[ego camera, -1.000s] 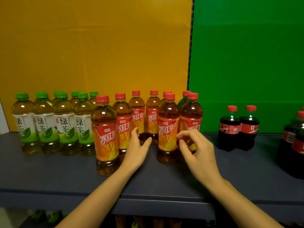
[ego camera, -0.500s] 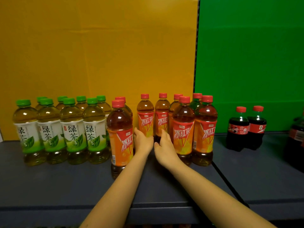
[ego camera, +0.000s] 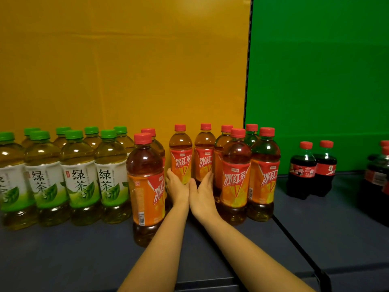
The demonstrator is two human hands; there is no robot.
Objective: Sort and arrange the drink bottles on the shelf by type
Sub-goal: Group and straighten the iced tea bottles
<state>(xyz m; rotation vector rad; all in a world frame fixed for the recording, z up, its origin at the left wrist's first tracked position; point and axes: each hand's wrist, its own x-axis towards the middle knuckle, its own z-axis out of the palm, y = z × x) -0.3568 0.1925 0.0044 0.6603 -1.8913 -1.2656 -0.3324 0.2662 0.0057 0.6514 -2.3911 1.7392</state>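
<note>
Red-capped iced tea bottles with orange labels stand in the middle of the dark shelf (ego camera: 273, 249). My left hand (ego camera: 177, 185) is wrapped around the lower part of one back-row iced tea bottle (ego camera: 180, 157), thumb on its left side. My right hand (ego camera: 203, 191) lies beside it, fingers stretched flat against the foot of the neighbouring iced tea bottle (ego camera: 205, 154). One iced tea bottle (ego camera: 146, 186) stands forward on the left; two more (ego camera: 236, 175) (ego camera: 265, 175) stand forward on the right. Green-capped green tea bottles (ego camera: 79, 182) fill the left.
Two small cola bottles (ego camera: 303, 169) stand to the right in front of the green backboard, with more cola (ego camera: 379, 178) at the right edge. A yellow backboard rises behind the teas. A dark seam (ego camera: 294, 241) crosses the shelf on the right.
Both hands have pushed deeper between the front iced tea bottles to the back row. The left hand has closed on a back bottle. The view has shifted slightly left.
</note>
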